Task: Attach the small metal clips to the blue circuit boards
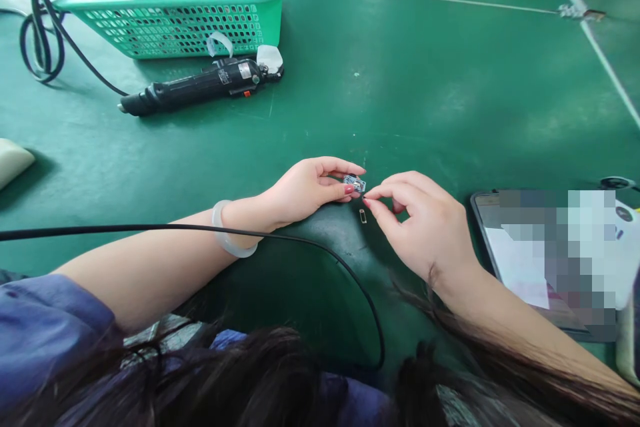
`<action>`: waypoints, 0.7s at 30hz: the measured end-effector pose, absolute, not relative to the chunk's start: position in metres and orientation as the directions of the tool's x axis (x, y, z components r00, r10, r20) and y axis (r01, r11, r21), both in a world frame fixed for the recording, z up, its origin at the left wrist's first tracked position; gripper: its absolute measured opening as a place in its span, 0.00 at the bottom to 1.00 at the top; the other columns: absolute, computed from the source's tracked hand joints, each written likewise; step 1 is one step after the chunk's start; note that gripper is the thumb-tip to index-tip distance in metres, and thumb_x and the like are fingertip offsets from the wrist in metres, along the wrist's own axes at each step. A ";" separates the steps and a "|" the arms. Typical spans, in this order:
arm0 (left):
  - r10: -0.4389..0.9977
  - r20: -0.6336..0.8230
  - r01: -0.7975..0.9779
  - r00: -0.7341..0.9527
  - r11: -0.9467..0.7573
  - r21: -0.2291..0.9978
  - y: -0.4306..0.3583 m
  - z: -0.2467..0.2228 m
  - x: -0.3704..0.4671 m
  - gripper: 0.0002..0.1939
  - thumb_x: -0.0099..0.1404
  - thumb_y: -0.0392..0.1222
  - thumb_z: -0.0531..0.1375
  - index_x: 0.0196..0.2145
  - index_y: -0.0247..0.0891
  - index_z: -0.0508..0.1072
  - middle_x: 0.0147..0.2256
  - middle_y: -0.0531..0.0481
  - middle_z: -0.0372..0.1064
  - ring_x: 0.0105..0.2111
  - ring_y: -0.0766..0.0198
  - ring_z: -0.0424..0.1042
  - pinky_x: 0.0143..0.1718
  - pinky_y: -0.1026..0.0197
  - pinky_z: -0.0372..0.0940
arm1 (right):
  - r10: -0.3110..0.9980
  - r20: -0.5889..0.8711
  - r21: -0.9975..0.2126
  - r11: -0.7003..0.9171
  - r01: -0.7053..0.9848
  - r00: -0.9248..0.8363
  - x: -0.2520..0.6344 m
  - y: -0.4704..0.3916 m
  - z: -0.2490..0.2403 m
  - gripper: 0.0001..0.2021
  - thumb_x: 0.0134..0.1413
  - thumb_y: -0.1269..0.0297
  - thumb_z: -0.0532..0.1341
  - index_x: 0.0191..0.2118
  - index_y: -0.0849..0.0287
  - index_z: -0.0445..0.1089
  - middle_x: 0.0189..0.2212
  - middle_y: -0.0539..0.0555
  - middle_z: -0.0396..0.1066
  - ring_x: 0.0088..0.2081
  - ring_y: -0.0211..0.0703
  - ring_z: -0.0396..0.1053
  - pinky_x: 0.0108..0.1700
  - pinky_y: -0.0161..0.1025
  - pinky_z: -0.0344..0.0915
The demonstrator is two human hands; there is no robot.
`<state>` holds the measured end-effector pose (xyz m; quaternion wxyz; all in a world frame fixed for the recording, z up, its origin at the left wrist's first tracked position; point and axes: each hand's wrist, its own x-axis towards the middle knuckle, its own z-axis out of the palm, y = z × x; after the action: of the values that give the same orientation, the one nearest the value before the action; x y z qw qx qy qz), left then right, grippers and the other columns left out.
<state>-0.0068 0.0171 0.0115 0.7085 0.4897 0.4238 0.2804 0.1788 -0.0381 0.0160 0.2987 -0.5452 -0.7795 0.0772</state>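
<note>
1. Strands of dark hair (280,373) hung on the near side of the small clear component (357,182) and hid part of the green bench (425,93).
2. A black cable (150,227) crossed over the left forearm, partly blocking it from view, and curved down nearer than the component.
3. A flat phone-like device (520,267), partly blurred, lay well to the right of the component.
4. A small metal piece (363,216) lay just on the near side of the component.
5. Right hand (425,220): beside the component, on its right; thumb and forefinger tips close together. Whether they gripped anything could not be determined.
6. Left hand (310,190): grasped the component between thumb and fingers.
7. A black power tool (195,87) lay beyond the component, to its left.
8. A green basket (175,3) containing dark cables stood farther beyond, also left of the component.
</note>
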 end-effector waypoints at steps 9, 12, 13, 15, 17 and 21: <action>0.817 -0.308 0.068 0.488 0.316 0.946 0.016 0.013 -0.007 0.13 0.57 0.34 0.68 0.40 0.32 0.74 0.36 0.48 0.77 0.38 0.67 0.76 0.50 0.57 0.69 | 0.824 0.471 -0.200 0.448 0.871 -0.316 0.180 -0.039 0.013 0.10 0.63 0.67 0.58 0.31 0.56 0.74 0.32 0.54 0.75 0.34 0.42 0.70 0.34 0.40 0.64; 0.813 -0.311 0.067 0.492 0.320 0.945 0.016 0.012 -0.008 0.13 0.56 0.33 0.68 0.39 0.32 0.74 0.36 0.48 0.77 0.37 0.68 0.76 0.49 0.58 0.69 | 0.804 0.489 -0.166 0.468 0.868 -0.340 0.179 -0.039 0.013 0.10 0.63 0.67 0.58 0.31 0.57 0.74 0.31 0.54 0.76 0.33 0.42 0.70 0.33 0.40 0.64; 0.810 -0.309 0.069 0.498 0.318 0.946 0.016 0.012 -0.008 0.13 0.56 0.33 0.68 0.39 0.32 0.74 0.35 0.48 0.77 0.37 0.68 0.76 0.48 0.57 0.69 | 0.800 0.492 -0.162 0.472 0.867 -0.343 0.178 -0.039 0.012 0.10 0.63 0.67 0.58 0.31 0.57 0.74 0.31 0.54 0.76 0.33 0.42 0.70 0.33 0.40 0.64; 0.805 -0.299 0.067 0.513 0.310 0.948 0.017 0.012 -0.009 0.13 0.55 0.33 0.69 0.39 0.32 0.74 0.35 0.48 0.77 0.36 0.67 0.76 0.48 0.57 0.69 | 0.803 0.489 -0.172 0.472 0.865 -0.341 0.177 -0.039 0.012 0.11 0.63 0.67 0.58 0.31 0.57 0.75 0.31 0.54 0.76 0.33 0.42 0.70 0.33 0.40 0.64; 0.798 -0.293 0.054 0.526 0.313 0.948 0.017 0.012 -0.009 0.13 0.54 0.33 0.69 0.38 0.32 0.74 0.34 0.49 0.77 0.36 0.67 0.76 0.48 0.56 0.69 | 0.817 0.476 -0.212 0.464 0.860 -0.324 0.176 -0.039 0.013 0.11 0.63 0.67 0.58 0.31 0.56 0.75 0.31 0.54 0.76 0.33 0.42 0.71 0.34 0.40 0.65; 0.790 -0.305 -0.012 0.532 0.367 0.930 0.018 0.012 -0.009 0.13 0.54 0.31 0.69 0.38 0.31 0.74 0.35 0.48 0.77 0.36 0.68 0.76 0.50 0.56 0.69 | 0.861 0.452 -0.337 0.407 0.849 -0.233 0.176 -0.040 0.016 0.08 0.62 0.66 0.59 0.34 0.54 0.76 0.34 0.53 0.76 0.35 0.42 0.72 0.36 0.40 0.67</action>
<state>-0.0088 0.0179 0.0118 0.7252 0.4901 0.3968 0.2765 0.1760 -0.0398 0.0158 0.2949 -0.5445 -0.7852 0.0100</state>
